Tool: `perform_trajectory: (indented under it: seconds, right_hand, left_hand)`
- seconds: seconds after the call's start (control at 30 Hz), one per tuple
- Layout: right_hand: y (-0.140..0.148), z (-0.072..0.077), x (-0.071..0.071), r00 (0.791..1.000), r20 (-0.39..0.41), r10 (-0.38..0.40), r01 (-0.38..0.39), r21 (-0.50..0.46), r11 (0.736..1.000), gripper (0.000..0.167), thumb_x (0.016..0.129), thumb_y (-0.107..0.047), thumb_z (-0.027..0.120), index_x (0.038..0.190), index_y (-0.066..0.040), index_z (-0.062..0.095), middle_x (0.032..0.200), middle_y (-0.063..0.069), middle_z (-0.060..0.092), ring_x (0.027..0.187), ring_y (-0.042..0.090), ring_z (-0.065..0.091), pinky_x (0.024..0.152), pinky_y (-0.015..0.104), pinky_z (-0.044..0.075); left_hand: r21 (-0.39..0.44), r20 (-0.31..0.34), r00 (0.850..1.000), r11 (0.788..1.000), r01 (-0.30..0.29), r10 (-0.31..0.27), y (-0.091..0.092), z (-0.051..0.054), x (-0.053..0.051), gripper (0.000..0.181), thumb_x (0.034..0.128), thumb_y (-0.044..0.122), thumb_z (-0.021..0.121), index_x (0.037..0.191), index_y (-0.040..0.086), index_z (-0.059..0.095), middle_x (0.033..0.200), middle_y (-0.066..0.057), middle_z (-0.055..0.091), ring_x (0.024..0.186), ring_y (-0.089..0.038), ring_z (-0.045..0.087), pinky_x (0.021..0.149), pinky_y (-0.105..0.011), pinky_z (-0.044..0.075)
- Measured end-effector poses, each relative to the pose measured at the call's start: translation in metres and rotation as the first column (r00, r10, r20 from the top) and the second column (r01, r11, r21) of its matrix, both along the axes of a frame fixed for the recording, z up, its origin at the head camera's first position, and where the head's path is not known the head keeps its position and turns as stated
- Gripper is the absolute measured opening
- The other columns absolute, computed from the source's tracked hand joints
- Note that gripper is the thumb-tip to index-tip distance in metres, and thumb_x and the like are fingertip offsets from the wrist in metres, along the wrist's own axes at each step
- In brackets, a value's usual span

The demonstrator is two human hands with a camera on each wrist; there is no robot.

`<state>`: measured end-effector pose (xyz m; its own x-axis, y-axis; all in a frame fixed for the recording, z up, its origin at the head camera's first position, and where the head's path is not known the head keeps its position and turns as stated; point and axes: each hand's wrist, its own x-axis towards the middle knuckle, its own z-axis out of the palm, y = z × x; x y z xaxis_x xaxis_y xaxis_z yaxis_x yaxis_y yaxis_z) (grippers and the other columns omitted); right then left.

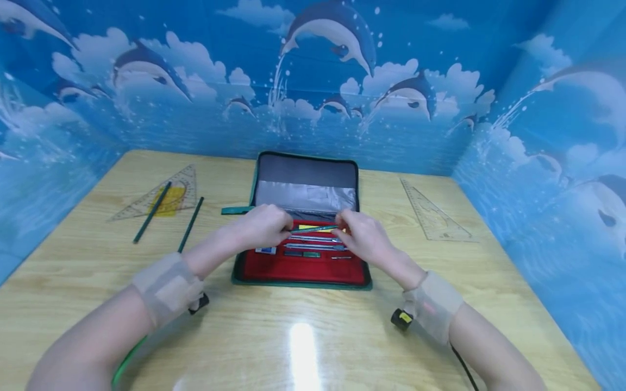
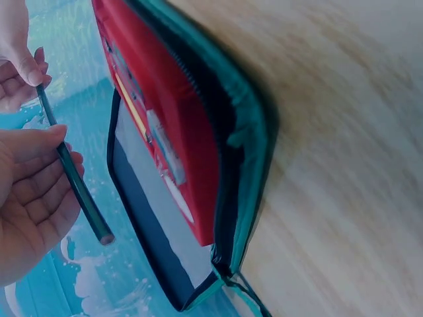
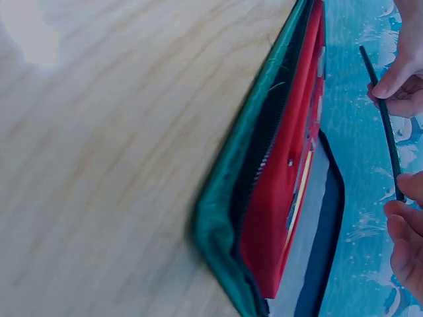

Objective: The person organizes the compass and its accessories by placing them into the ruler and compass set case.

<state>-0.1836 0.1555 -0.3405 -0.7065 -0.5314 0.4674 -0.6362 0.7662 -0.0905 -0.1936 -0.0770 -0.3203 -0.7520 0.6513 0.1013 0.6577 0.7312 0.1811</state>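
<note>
A dark green pencil (image 1: 315, 229) is held level above an open zip case (image 1: 300, 284), with a hand at either end. My left hand (image 1: 266, 225) pinches it between thumb and fingers near its left end, and the flat tip sticks out past the fingers in the left wrist view. The thumb and fingertips of my right hand (image 1: 364, 233) grip its other end. Below lies the case's red insert (image 1: 303, 270), holding silver compass-like tools (image 1: 315, 247), a blue-and-white eraser-like block (image 1: 266, 250) and a small green piece (image 1: 311, 254).
On the left, a clear set square (image 1: 191, 182) overlaps a yellow piece (image 1: 172, 206), with a dark green pencil (image 1: 151, 213) across them. Another pencil (image 1: 192, 222) lies beside the left forearm. A second set square (image 1: 432, 217) lies right. The grey lid (image 1: 308, 174) stands raised behind.
</note>
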Motion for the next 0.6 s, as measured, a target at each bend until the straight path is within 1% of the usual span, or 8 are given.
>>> perform_trajectory:
  seconds: [0.1, 0.2, 0.23, 0.3, 0.37, 0.47, 0.53, 0.6]
  right_hand:
    - [0.004, -0.001, 0.000, 0.999, 0.021, 0.048, -0.050, 0.060, 0.997, 0.020, 0.079, -0.012, 0.074, 0.095, -0.005, 0.065, 0.084, 0.005, 0.067, 0.072, 0.015, 0.061, 0.062, 0.028, 0.050]
    - [0.009, -0.004, 0.000, 0.990, 0.090, 0.110, -0.122, 0.141, 0.983, 0.015, 0.080, -0.014, 0.073, 0.094, -0.009, 0.071, 0.087, 0.003, 0.068, 0.077, 0.014, 0.062, 0.067, 0.029, 0.051]
    - [0.010, -0.004, 0.000, 0.984, 0.126, 0.127, -0.147, 0.163, 0.976, 0.014, 0.081, -0.015, 0.073, 0.093, -0.009, 0.071, 0.088, 0.002, 0.068, 0.078, 0.014, 0.062, 0.069, 0.028, 0.051]
    - [0.011, -0.007, 0.000, 0.965, 0.216, 0.152, -0.194, 0.191, 0.962, 0.013, 0.082, -0.016, 0.071, 0.093, -0.010, 0.071, 0.089, 0.001, 0.067, 0.079, 0.012, 0.061, 0.071, 0.028, 0.051]
    - [0.013, -0.010, 0.000, 0.944, 0.278, 0.177, -0.238, 0.201, 0.950, 0.011, 0.084, -0.017, 0.070, 0.092, -0.011, 0.071, 0.089, 0.000, 0.067, 0.079, 0.011, 0.060, 0.073, 0.028, 0.051]
    - [0.015, -0.013, 0.001, 0.923, 0.314, 0.220, -0.293, 0.208, 0.933, 0.008, 0.085, -0.016, 0.067, 0.089, -0.010, 0.070, 0.083, -0.002, 0.065, 0.073, 0.008, 0.057, 0.067, 0.024, 0.050]
    - [0.017, -0.015, 0.002, 0.917, 0.313, 0.248, -0.323, 0.217, 0.921, 0.006, 0.085, -0.016, 0.067, 0.086, -0.011, 0.069, 0.077, -0.005, 0.062, 0.068, 0.006, 0.053, 0.063, 0.021, 0.047]
    - [0.018, -0.015, 0.003, 0.909, 0.321, 0.264, -0.346, 0.231, 0.909, 0.005, 0.084, -0.015, 0.067, 0.083, -0.011, 0.068, 0.074, -0.006, 0.059, 0.065, 0.005, 0.049, 0.060, 0.019, 0.045]
  left_hand:
    - [-0.010, 0.045, 0.999, 1.000, 0.014, -0.013, 0.002, -0.003, 0.001, 0.010, 0.0853, 0.011, 0.066, 0.076, 0.007, 0.070, 0.059, 0.005, 0.054, 0.051, -0.007, 0.044, 0.054, -0.020, 0.042]
    - [-0.007, 0.054, 0.997, 0.999, 0.047, -0.046, 0.002, -0.008, 0.003, 0.009, 0.0845, 0.013, 0.068, 0.077, 0.008, 0.070, 0.061, 0.006, 0.057, 0.051, -0.006, 0.047, 0.054, -0.020, 0.043]
    - [-0.002, 0.054, 0.997, 0.998, 0.059, -0.059, 0.002, -0.009, 0.004, 0.009, 0.0843, 0.013, 0.068, 0.077, 0.008, 0.070, 0.062, 0.005, 0.058, 0.051, -0.006, 0.047, 0.053, -0.020, 0.043]
    - [-0.005, 0.042, 0.996, 0.997, 0.078, -0.077, 0.002, -0.012, 0.005, 0.008, 0.0837, 0.014, 0.069, 0.077, 0.009, 0.071, 0.063, 0.006, 0.058, 0.053, -0.006, 0.046, 0.053, -0.019, 0.042]
    - [-0.004, 0.055, 0.995, 0.996, 0.087, -0.086, 0.003, -0.016, 0.006, 0.007, 0.0834, 0.015, 0.070, 0.080, 0.009, 0.072, 0.066, 0.005, 0.062, 0.055, -0.006, 0.048, 0.056, -0.020, 0.044]
    - [-0.002, 0.099, 0.993, 0.998, 0.062, -0.062, 0.003, -0.019, 0.007, 0.010, 0.0828, 0.019, 0.071, 0.086, 0.010, 0.074, 0.073, 0.005, 0.065, 0.058, -0.005, 0.051, 0.061, -0.020, 0.046]
    - [-0.007, 0.124, 0.991, 0.999, 0.044, -0.043, 0.002, -0.021, 0.008, 0.011, 0.0822, 0.022, 0.071, 0.087, 0.012, 0.074, 0.073, 0.006, 0.066, 0.060, -0.005, 0.052, 0.065, -0.022, 0.045]
    - [-0.031, 0.140, 0.990, 0.999, 0.018, -0.014, 0.001, -0.023, 0.009, 0.011, 0.0814, 0.024, 0.072, 0.085, 0.014, 0.073, 0.070, 0.008, 0.064, 0.061, -0.005, 0.051, 0.069, -0.024, 0.042]
